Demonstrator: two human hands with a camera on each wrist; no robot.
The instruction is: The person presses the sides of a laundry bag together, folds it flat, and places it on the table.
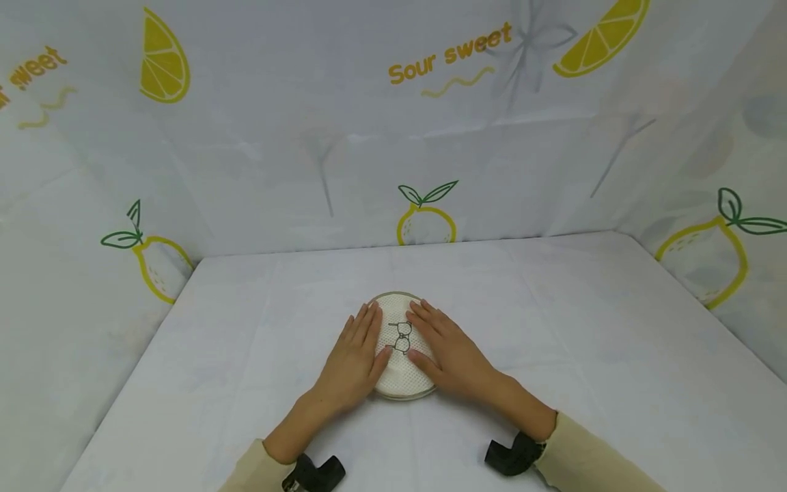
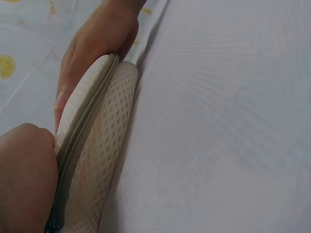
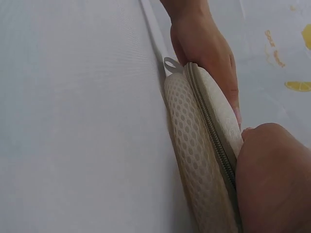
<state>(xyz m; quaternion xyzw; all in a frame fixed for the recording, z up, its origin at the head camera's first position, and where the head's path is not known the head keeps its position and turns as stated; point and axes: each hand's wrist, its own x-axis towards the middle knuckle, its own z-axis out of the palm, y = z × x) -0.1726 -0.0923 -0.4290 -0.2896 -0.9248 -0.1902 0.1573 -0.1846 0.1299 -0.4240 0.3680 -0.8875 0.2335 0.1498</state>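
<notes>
A round, cream mesh laundry bag (image 1: 402, 379) lies on the white table, with a dark line drawing on its top. My left hand (image 1: 352, 362) rests flat on the bag's left half, fingers straight and pointing away. On the right half lies my right hand (image 1: 458, 355), its fingers spread a little over the mesh. Both thumbs lie near the drawing. From the side, the left wrist view shows a zipper (image 2: 82, 124) running round the bag's edge above a thick honeycomb-mesh wall. A small grey loop (image 3: 172, 64) sticks out at the far end in the right wrist view.
A white cloth covers the table (image 1: 246, 383). Behind and beside it hang white sheets (image 1: 258, 137) printed with lemons and "Sour sweet". Black wrist cameras (image 1: 515, 454) sit at both sleeve cuffs.
</notes>
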